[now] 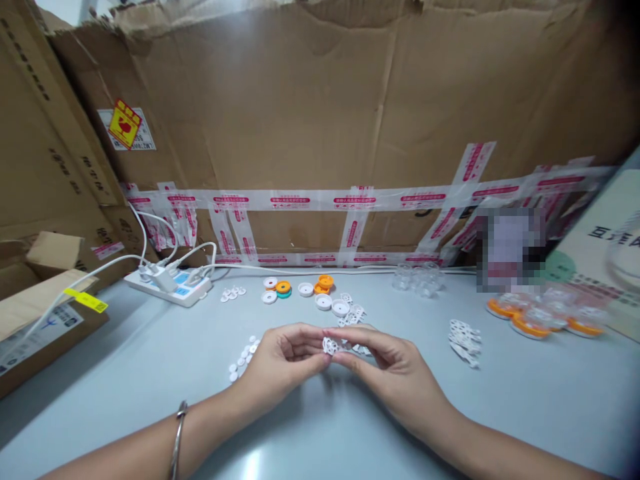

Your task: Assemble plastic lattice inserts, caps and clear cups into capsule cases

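My left hand (281, 360) and my right hand (387, 363) meet over the middle of the grey table (125, 373). Both pinch a small white plastic gear-like piece (331, 345) between thumb and fingers. A bangle sits on my left wrist (177, 433). Small white discs (243, 357) lie just left of my left hand. A pile of white flat parts (465, 341) lies to the right of my right hand. More white parts (353, 312) lie just beyond my fingers.
Orange, teal and white round caps (300, 290) lie farther back. A white power strip (173, 283) with cables sits at back left. Clear cups (419, 279) and orange-rimmed assemblies (540, 319) stand at right. Taped cardboard walls (320, 133) surround the table; a cardboard box (40, 313) is at left.
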Available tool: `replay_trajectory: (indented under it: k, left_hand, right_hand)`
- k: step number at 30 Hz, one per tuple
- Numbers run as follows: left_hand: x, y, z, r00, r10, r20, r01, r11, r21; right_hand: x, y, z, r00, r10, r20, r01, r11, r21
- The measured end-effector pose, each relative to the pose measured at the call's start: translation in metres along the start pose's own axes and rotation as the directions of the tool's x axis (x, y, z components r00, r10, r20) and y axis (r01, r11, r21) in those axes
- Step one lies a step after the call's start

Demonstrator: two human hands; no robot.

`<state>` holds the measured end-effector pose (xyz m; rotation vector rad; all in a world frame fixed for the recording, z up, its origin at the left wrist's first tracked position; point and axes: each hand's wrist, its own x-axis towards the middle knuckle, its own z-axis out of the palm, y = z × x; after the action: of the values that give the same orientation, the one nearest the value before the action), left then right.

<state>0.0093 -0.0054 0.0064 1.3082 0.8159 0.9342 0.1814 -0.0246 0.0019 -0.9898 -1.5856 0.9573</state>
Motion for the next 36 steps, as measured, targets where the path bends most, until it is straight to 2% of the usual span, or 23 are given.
replay_trajectory:
  k: [3, 6, 13, 16, 21, 27, 32, 36]
  left_hand:
    - [0.000, 0.001, 0.000, 0.999, -0.019, 0.044, 0.021, 0.998, -0.053]
    - [0.000, 0.003, 0.002, 0.999, -0.037, 0.038, 0.041, 0.995, -0.096]
    - [0.000, 0.004, 0.002, 0.996, -0.088, -0.014, 0.085, 0.989, -0.120]
    - [0.001, 0.003, 0.001, 0.995, -0.098, -0.037, 0.093, 0.990, -0.111]
    - [0.000, 0.003, -0.001, 0.995, -0.082, -0.064, 0.078, 0.994, -0.077]
    - [-0.002, 0.003, -0.001, 0.999, 0.012, -0.045, -0.010, 0.998, 0.055]
    - [-0.003, -0.001, -0.004, 0.992, 0.123, -0.023, -0.114, 0.961, 0.253]
    - [-0.005, 0.001, -0.005, 0.972, 0.236, 0.012, -0.210, 0.841, 0.498]
  right_hand:
    - [0.000, -0.001, 0.000, 0.995, -0.099, 0.006, 0.099, 0.993, -0.056]
    - [-0.001, -0.002, 0.000, 0.981, -0.194, 0.019, 0.195, 0.975, -0.105]
    - [-0.002, 0.002, -0.001, 0.978, -0.205, 0.024, 0.206, 0.967, -0.150]
    - [0.000, 0.005, -0.002, 0.986, -0.167, 0.019, 0.168, 0.978, -0.124]
    - [0.003, 0.008, -0.002, 0.999, -0.011, 0.037, 0.012, 0.999, -0.029]
    - [0.004, 0.006, -0.002, 0.992, 0.126, 0.030, -0.127, 0.991, 0.043]
    - [0.005, 0.005, 0.000, 0.988, 0.154, 0.026, -0.156, 0.983, 0.101]
    - [0.005, 0.005, 0.002, 0.974, 0.218, 0.056, -0.224, 0.957, 0.183]
